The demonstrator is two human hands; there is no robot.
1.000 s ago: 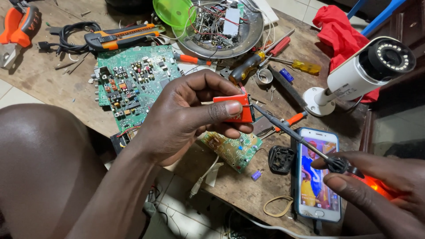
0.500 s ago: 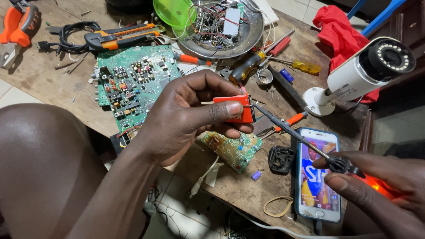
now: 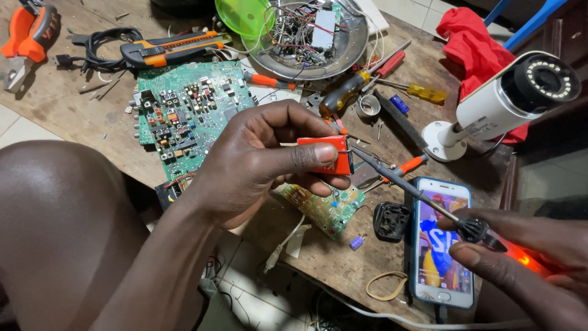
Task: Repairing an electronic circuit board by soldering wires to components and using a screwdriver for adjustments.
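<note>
Left hand (image 3: 257,162): raised over the near edge of the wooden bench (image 3: 67,98); thumb and fingers pinch a small red block (image 3: 326,154) between them, thumb pressed flat on its face.
Red block: held in the air, not resting on anything; its right end meets the tip of the soldering iron (image 3: 416,193).
Right hand (image 3: 527,257): lower right corner; fingers closed around the iron's dark collar and glowing orange handle.
Soldering iron: slants up and left from the right hand, crossing above the top left corner of the phone (image 3: 442,242).
Phone: flat on the bench, screen lit, blue case; black plug (image 3: 391,220) just to its left.
Below the left hand: small greenish circuit board (image 3: 321,208) on the bench.
Behind the left hand: large green circuit board (image 3: 184,116), partly hidden by the hand.
Back of bench: metal bowl (image 3: 352,46) full of wires and parts; orange utility knife (image 3: 174,50); screwdrivers beside the bowl.
Right side: white security camera (image 3: 508,101) on its round base, red cloth (image 3: 468,46) behind it.
Near edge: rubber band (image 3: 386,287).
</note>
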